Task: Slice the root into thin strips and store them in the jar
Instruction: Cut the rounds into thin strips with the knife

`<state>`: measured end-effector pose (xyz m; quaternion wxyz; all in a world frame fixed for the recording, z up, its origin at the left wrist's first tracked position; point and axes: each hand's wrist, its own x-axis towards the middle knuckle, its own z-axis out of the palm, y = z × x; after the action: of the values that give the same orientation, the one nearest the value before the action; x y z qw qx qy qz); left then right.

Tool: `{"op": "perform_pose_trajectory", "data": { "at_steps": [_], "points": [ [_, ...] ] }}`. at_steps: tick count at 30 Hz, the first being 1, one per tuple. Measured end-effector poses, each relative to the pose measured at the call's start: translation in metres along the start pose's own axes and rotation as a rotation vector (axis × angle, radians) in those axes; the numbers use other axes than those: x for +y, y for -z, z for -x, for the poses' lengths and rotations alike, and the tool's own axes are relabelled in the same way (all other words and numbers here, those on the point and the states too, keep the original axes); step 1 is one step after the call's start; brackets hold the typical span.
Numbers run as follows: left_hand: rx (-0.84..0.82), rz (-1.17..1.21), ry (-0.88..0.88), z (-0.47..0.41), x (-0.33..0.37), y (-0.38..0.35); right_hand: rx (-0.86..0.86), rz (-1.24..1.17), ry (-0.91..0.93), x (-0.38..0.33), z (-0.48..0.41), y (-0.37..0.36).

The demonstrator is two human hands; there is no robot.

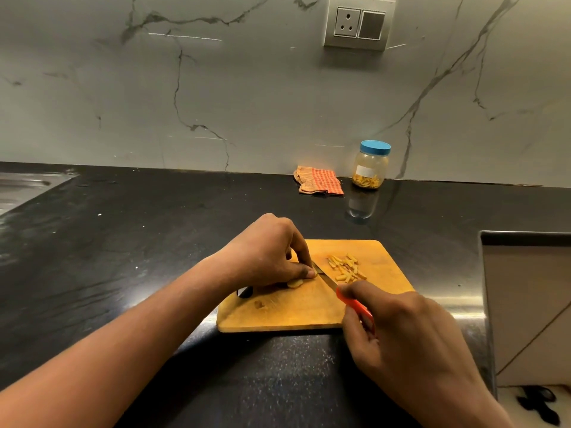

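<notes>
One root piece [295, 283] pinched under left hand [268, 251], knife [327, 281] gripped in right hand [401, 332], slanting just right of it.

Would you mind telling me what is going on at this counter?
A person is slicing a root on a wooden cutting board. The left hand holds the root down while the right hand grips an orange-handled knife. Cut strips lie piled on the board; the lidded jar stands by the wall.
</notes>
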<state>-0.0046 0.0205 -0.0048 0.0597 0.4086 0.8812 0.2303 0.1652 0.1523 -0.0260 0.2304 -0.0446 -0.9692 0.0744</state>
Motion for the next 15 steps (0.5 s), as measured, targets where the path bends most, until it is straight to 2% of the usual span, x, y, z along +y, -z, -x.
{"op": "perform_pose_trajectory", "data": {
  "at_steps": [5, 15],
  "points": [
    [0.011, -0.016, 0.002, -0.001, 0.0, 0.0, -0.02, 0.053, 0.012, -0.006, -0.004, -0.003],
    [0.006, 0.009, 0.001, -0.002, -0.003, 0.0, 0.013, -0.034, 0.033, 0.007, 0.02, 0.016]
  ]
}}
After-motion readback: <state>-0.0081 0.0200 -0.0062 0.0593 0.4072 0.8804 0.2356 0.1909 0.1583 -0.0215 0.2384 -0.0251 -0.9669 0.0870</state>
